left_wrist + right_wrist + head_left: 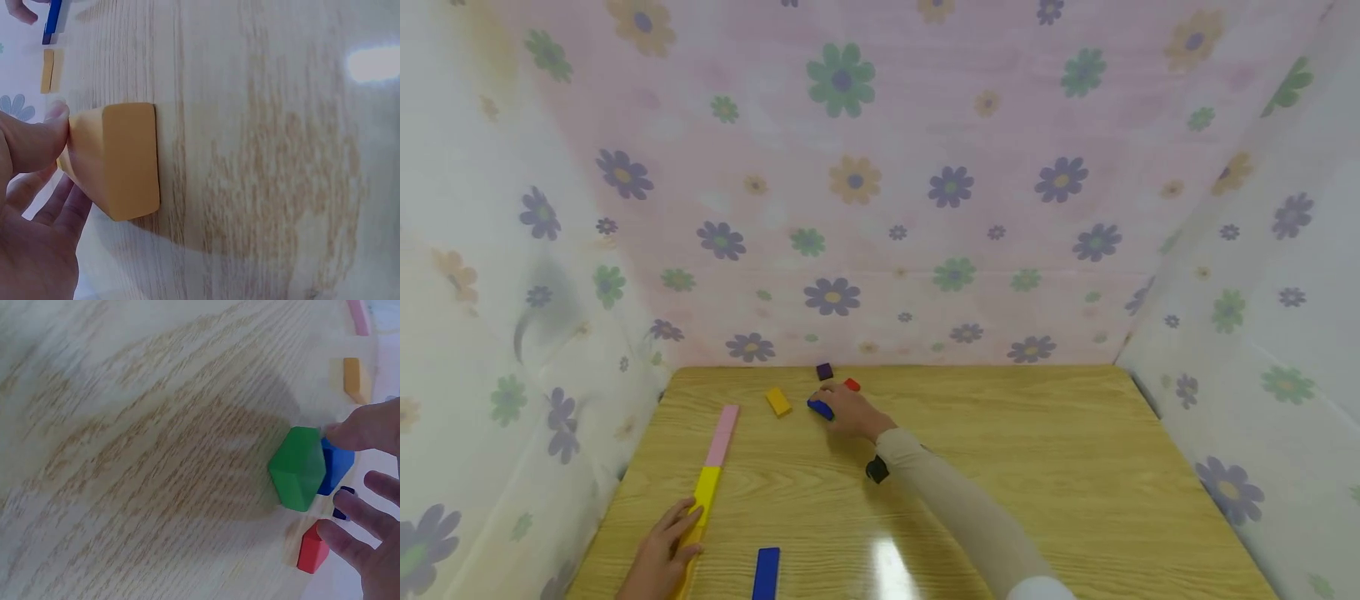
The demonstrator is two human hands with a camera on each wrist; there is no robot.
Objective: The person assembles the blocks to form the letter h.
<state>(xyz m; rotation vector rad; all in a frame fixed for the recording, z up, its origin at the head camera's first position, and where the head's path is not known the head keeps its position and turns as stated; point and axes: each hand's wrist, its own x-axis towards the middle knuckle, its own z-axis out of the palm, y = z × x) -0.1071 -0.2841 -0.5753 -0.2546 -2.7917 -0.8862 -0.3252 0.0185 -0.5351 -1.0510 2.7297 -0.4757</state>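
A straight row of blocks runs along the left of the table, with pink blocks (pixel 722 435) at the far end, then yellow (pixel 707 483), then an orange block (pixel 130 162) nearest me. My left hand (pixel 664 546) grips the row's near part, thumb on one side of the orange block and fingers on the other. Farther back, my right hand (pixel 850 412) holds a blue block (pixel 821 408) between thumb and fingers. Against that blue block stands a green block (pixel 299 469), which shows only in the right wrist view; the hand covers it from above.
Near the right hand lie a red block (pixel 852 384), a dark purple block (pixel 825 372) and a loose orange block (pixel 778 402). A long blue piece (pixel 766 573) sits at the front edge of view. Flowered cloth (pixel 895 208) walls the table at the back and both sides.
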